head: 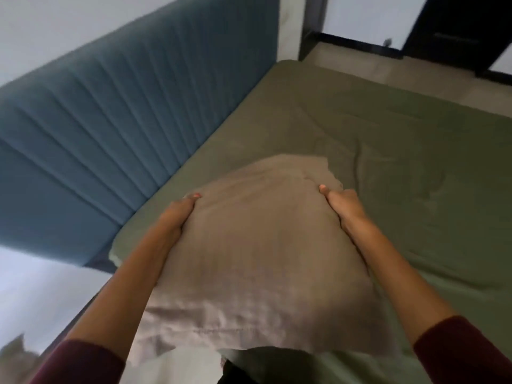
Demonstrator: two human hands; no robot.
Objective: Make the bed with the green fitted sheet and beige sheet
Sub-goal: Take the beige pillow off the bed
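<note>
The green fitted sheet (374,151) already lies stretched over the mattress, reaching the blue headboard (116,128) on the left, with a few soft creases toward the middle. Above its near part the person holds a bundle of beige sheet (249,245), gathered and puffed between the arms. The left hand (180,214) grips the bundle's left side with fingers curled into the cloth, and the right hand (343,206) grips the right side the same way, thumb on top. The cloth looks light, thin and limp, with a slight sheen, so it may slide through a loose hold and will billow when shaken out. The stitched hem (221,331) along the near edge looks the best place to hold, near its corners, for spreading it flat.
</note>
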